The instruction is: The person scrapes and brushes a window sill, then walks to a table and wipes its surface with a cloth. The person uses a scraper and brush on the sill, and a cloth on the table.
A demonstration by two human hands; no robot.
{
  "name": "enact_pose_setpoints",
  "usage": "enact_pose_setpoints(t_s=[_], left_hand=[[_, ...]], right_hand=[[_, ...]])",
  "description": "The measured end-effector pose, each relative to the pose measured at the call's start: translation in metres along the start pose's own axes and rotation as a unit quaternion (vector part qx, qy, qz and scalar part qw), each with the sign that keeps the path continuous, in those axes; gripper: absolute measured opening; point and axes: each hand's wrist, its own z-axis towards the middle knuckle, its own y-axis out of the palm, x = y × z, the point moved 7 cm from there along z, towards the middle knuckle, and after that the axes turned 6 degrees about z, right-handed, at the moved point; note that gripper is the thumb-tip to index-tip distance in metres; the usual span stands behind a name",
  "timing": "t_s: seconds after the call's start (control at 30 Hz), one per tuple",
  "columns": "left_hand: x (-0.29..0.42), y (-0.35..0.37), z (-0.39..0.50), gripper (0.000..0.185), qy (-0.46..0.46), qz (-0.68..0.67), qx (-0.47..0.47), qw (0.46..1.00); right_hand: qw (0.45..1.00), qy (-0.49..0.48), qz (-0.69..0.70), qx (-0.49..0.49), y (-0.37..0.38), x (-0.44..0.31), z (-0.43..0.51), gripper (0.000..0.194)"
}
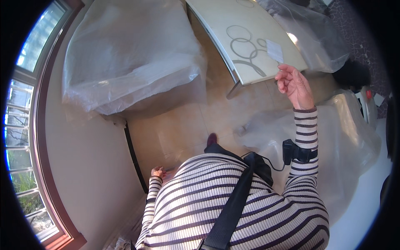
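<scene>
My right hand [295, 86] is raised in front of me, palm showing and fingers loosely curled with gaps between them. Nothing shows in it. In the picture it lies beside the near corner of a white table [218, 18] printed with grey rings; I cannot tell whether they touch. A small pale sheet of paper [275, 51] lies on that tabletop, just beyond my fingertips. Low at my left side, my left hand [158, 172] is partly hidden by my body. Something pale and blurred shows next to its fingers, so its grip is unclear.
Translucent plastic sheeting [134, 53] covers a large bulky piece ahead on the left. More sheeting [312, 34] drapes things behind the table, and another sheet [325, 137] spreads at my right. A window [22, 140] with bars is in the left wall [81, 156]. The floor is tiled [175, 134].
</scene>
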Motion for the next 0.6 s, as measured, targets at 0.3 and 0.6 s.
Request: enact_pose_setpoints(t_s=[0.3,0.6], left_hand=[[0.163,0.101,0.017,0.022,0.165,0.206,-0.067,0.962],[0.307,0.265,0.002,0.024,0.272,0.366,-0.164,0.875]], right_hand=[[0.974,0.012,0.054,0.220,-0.126,0.006,-0.023,0.041],[0.928,0.034,0.117,0.351,-0.185,0.035,-0.051,0.041]])
